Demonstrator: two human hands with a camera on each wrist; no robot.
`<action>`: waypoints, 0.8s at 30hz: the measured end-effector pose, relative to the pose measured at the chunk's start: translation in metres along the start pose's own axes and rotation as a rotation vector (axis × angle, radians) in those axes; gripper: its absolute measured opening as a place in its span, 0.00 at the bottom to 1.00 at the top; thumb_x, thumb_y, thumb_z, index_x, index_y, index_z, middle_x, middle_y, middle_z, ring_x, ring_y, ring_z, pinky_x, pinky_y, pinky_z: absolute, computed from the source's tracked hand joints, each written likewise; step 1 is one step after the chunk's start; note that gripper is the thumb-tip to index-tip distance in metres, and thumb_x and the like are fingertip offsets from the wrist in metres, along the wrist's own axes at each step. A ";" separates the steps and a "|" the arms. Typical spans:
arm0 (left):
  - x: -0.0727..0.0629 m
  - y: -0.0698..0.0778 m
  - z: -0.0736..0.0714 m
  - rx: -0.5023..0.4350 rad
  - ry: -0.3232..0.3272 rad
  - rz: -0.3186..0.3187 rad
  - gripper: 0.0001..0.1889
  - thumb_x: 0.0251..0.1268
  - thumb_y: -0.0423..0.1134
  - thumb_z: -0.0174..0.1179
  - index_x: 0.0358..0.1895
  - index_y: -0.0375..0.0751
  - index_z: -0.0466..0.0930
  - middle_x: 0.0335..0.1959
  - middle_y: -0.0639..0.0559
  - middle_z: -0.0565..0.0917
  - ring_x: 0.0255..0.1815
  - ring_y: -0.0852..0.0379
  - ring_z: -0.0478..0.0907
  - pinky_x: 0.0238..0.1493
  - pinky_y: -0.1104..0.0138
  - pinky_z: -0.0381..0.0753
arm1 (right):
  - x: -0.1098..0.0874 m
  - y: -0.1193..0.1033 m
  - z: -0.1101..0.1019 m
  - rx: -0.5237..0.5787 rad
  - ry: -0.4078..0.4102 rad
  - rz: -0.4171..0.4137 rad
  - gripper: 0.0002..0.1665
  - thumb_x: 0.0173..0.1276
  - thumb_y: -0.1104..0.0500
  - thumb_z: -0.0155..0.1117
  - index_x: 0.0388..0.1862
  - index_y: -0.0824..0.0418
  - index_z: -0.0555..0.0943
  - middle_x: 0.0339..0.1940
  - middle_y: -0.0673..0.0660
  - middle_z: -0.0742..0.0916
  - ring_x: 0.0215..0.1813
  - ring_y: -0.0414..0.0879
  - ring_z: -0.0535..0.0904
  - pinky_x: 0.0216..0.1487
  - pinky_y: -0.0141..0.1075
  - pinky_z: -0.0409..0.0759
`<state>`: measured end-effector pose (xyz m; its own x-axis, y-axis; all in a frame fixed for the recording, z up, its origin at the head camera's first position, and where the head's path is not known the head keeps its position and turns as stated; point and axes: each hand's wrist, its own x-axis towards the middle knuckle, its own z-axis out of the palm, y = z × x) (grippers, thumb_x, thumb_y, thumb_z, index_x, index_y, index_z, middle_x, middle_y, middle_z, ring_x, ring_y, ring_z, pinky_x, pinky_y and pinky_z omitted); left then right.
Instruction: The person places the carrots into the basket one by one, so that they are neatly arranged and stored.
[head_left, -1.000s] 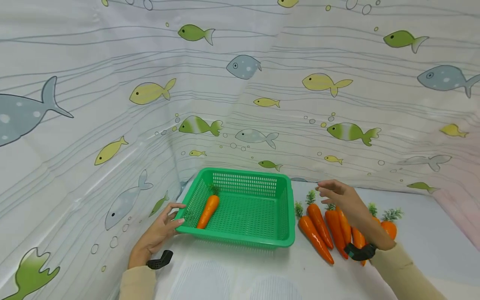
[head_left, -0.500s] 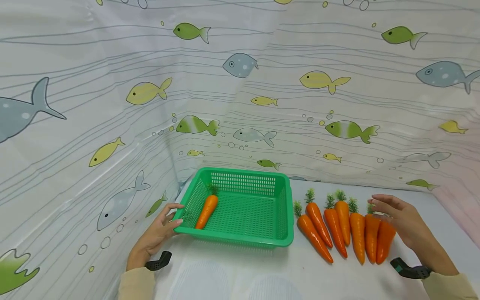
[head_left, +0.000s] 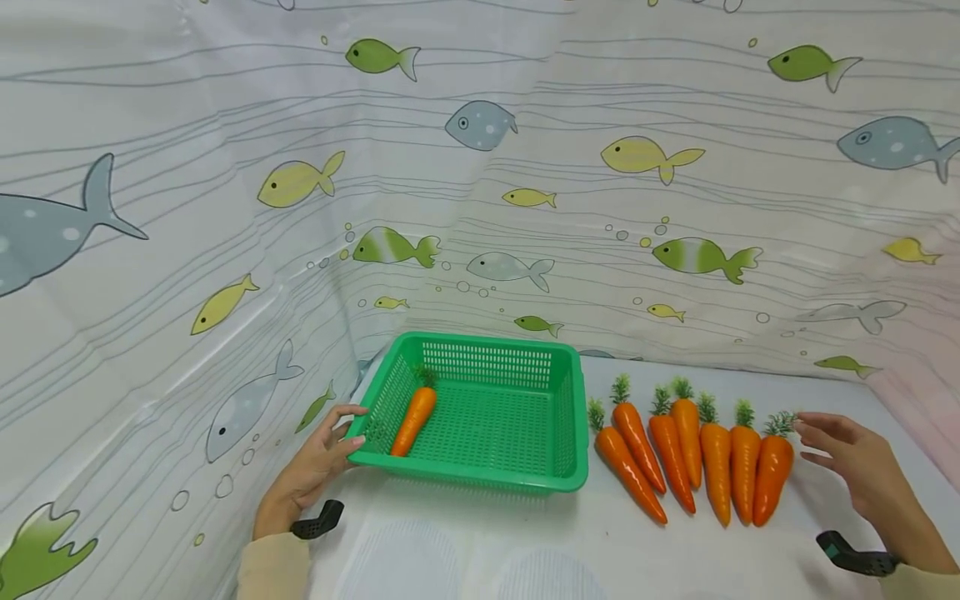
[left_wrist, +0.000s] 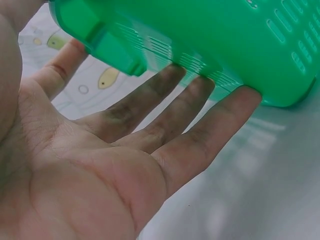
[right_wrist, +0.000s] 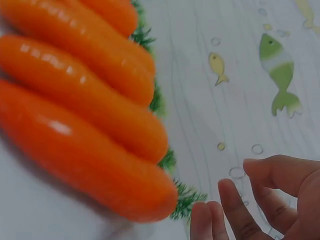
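My left hand [head_left: 318,458] holds the green plastic basket [head_left: 480,479] by its left rim. In the left wrist view, several fingers [left_wrist: 192,132] press against the slotted outer wall from below the rim. A single carrot [head_left: 415,422] with a green leafy top lies inside, along the basket's left side. My right hand [head_left: 862,462] hovers with loosely bent fingers, holding nothing. Its fingertips are close to the leafy top of the rightmost carrot [head_left: 773,479]. That carrot [right_wrist: 90,155] fills the lower left of the right wrist view, with the hand [right_wrist: 270,205] at lower right.
Several more carrots [head_left: 716,471] lie side by side to the right of the basket, leafy tops pointing away from me. All rest on a white tabletop [head_left: 622,567]. A fish-print sheet [head_left: 562,242] rises behind and along the left.
My right hand has moved rightward, from above the carrots to beyond the right end of their row, uncovering them. The left hand stays at the basket's rim.
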<state>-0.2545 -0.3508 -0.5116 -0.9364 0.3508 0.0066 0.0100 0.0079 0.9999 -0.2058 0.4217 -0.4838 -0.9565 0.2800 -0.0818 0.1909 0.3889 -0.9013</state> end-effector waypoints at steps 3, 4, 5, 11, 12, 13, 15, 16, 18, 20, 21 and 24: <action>-0.001 0.001 0.001 0.008 0.005 -0.001 0.27 0.79 0.32 0.55 0.74 0.39 0.55 0.81 0.33 0.38 0.81 0.30 0.34 0.60 0.54 0.75 | 0.003 0.006 -0.002 -0.092 0.025 0.038 0.41 0.78 0.44 0.60 0.70 0.78 0.64 0.42 0.39 0.82 0.34 0.21 0.73 0.36 0.31 0.84; -0.001 0.001 0.001 0.009 0.008 -0.001 0.27 0.79 0.32 0.55 0.74 0.39 0.55 0.81 0.33 0.37 0.81 0.30 0.33 0.60 0.53 0.75 | 0.003 0.008 -0.003 -0.120 0.027 0.053 0.44 0.79 0.44 0.59 0.71 0.79 0.62 0.45 0.48 0.84 0.34 0.21 0.72 0.36 0.32 0.85; -0.001 0.001 0.001 0.012 0.010 -0.003 0.27 0.79 0.32 0.55 0.74 0.39 0.55 0.81 0.33 0.37 0.81 0.30 0.33 0.61 0.52 0.74 | 0.004 0.010 -0.003 -0.139 0.027 0.069 0.45 0.79 0.43 0.59 0.73 0.80 0.59 0.51 0.58 0.83 0.35 0.23 0.72 0.36 0.33 0.85; -0.001 0.001 0.002 0.005 0.018 -0.015 0.28 0.78 0.33 0.56 0.75 0.40 0.55 0.80 0.33 0.42 0.78 0.32 0.46 0.60 0.50 0.74 | 0.009 0.023 -0.002 -0.143 -0.017 0.168 0.52 0.80 0.41 0.56 0.77 0.80 0.49 0.73 0.83 0.59 0.59 0.71 0.73 0.43 0.44 0.87; -0.001 0.001 0.003 0.007 0.020 -0.015 0.28 0.78 0.33 0.56 0.75 0.40 0.55 0.80 0.33 0.43 0.77 0.33 0.49 0.60 0.50 0.74 | 0.010 0.025 -0.002 -0.141 -0.026 0.179 0.52 0.79 0.40 0.56 0.77 0.79 0.49 0.73 0.83 0.58 0.63 0.75 0.70 0.43 0.45 0.86; -0.001 0.000 0.003 0.011 0.022 -0.014 0.28 0.78 0.32 0.56 0.75 0.40 0.55 0.80 0.33 0.43 0.75 0.35 0.52 0.60 0.51 0.75 | 0.011 0.027 -0.002 -0.147 -0.043 0.180 0.53 0.79 0.40 0.56 0.77 0.79 0.48 0.74 0.84 0.58 0.63 0.75 0.71 0.45 0.46 0.86; -0.001 0.000 0.003 0.016 0.023 -0.012 0.28 0.78 0.32 0.55 0.75 0.40 0.55 0.79 0.32 0.45 0.72 0.39 0.58 0.59 0.52 0.76 | 0.013 0.031 -0.003 -0.161 -0.078 0.184 0.54 0.78 0.38 0.57 0.77 0.79 0.48 0.73 0.84 0.59 0.55 0.67 0.79 0.44 0.46 0.87; -0.001 0.000 0.003 0.017 0.025 -0.013 0.28 0.78 0.32 0.55 0.75 0.41 0.56 0.79 0.32 0.47 0.70 0.41 0.62 0.58 0.53 0.76 | 0.015 0.033 -0.003 -0.160 -0.100 0.183 0.54 0.77 0.38 0.59 0.77 0.78 0.49 0.72 0.85 0.60 0.51 0.61 0.82 0.45 0.46 0.86; 0.000 0.000 0.003 0.011 0.022 -0.016 0.28 0.79 0.32 0.55 0.74 0.41 0.56 0.77 0.31 0.50 0.65 0.45 0.68 0.57 0.53 0.77 | 0.016 0.036 -0.003 -0.159 -0.130 0.171 0.53 0.76 0.38 0.61 0.76 0.77 0.53 0.70 0.84 0.66 0.44 0.47 0.84 0.43 0.41 0.87; 0.000 0.001 0.003 0.003 0.021 -0.018 0.28 0.78 0.31 0.55 0.74 0.41 0.56 0.76 0.31 0.51 0.61 0.47 0.72 0.57 0.53 0.77 | 0.017 0.037 -0.002 -0.156 -0.162 0.160 0.52 0.76 0.39 0.61 0.75 0.77 0.55 0.67 0.83 0.70 0.42 0.40 0.83 0.43 0.41 0.87; 0.000 0.001 0.003 0.000 0.022 -0.019 0.28 0.78 0.31 0.55 0.74 0.42 0.56 0.75 0.31 0.52 0.60 0.47 0.72 0.57 0.53 0.77 | 0.017 0.036 -0.001 -0.155 -0.168 0.154 0.51 0.76 0.39 0.62 0.75 0.76 0.56 0.66 0.83 0.72 0.42 0.39 0.83 0.44 0.41 0.87; 0.000 0.001 0.002 0.004 0.032 -0.022 0.28 0.78 0.32 0.56 0.74 0.41 0.56 0.77 0.32 0.49 0.65 0.48 0.68 0.58 0.53 0.77 | 0.017 0.033 0.002 -0.189 -0.203 0.139 0.50 0.76 0.36 0.60 0.75 0.74 0.59 0.69 0.82 0.69 0.49 0.48 0.83 0.47 0.43 0.86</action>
<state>-0.2533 -0.3486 -0.5105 -0.9472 0.3202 -0.0146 -0.0088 0.0194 0.9998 -0.2160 0.4372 -0.5160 -0.9393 0.1681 -0.2990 0.3421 0.5209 -0.7820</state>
